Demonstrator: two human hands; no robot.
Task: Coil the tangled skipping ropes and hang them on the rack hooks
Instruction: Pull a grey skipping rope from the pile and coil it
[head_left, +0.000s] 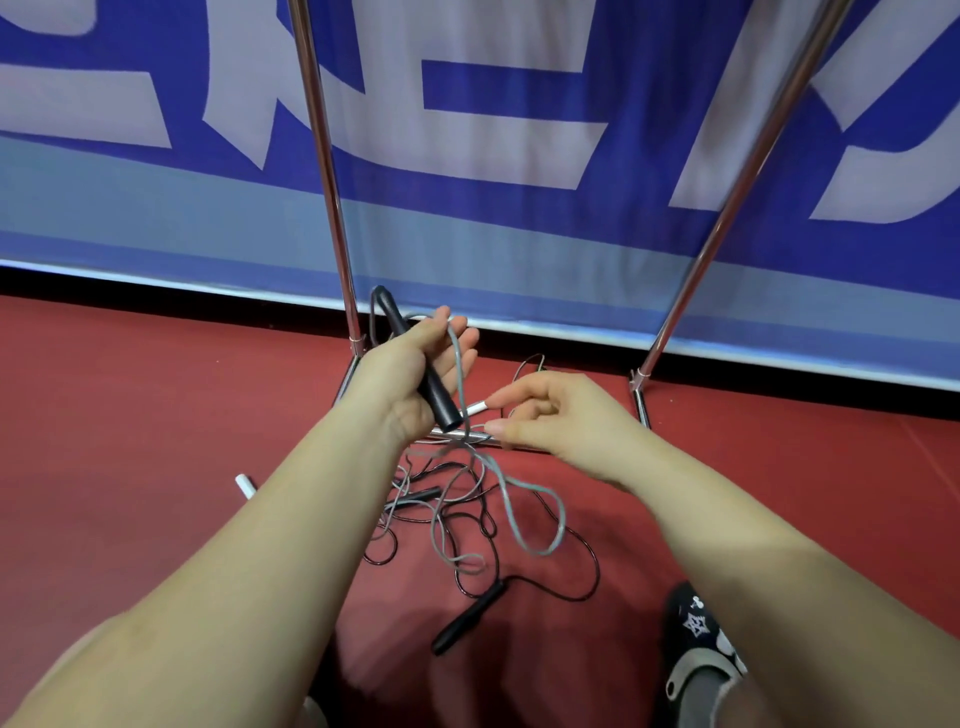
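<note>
My left hand (415, 374) is closed around a black rope handle (421, 364), held tilted above the floor, and a grey cord (511, 499) drapes over its fingers down into the tangle. To the right and slightly lower, my right hand (550, 415) pinches that grey cord between thumb and forefinger. Below both hands a tangle of grey and black ropes (457, 514) lies on the red floor. Another black handle (467, 618) lies near me. A white handle (245, 486) peeks out beside my left forearm. The rack's hooks are out of view.
Two slanted chrome rack poles (327, 171) (737, 192) rise from a base bar (452, 434) on the red floor. A blue and white banner (519, 130) stands right behind the rack. A black patterned shoe (698, 654) is at the lower right.
</note>
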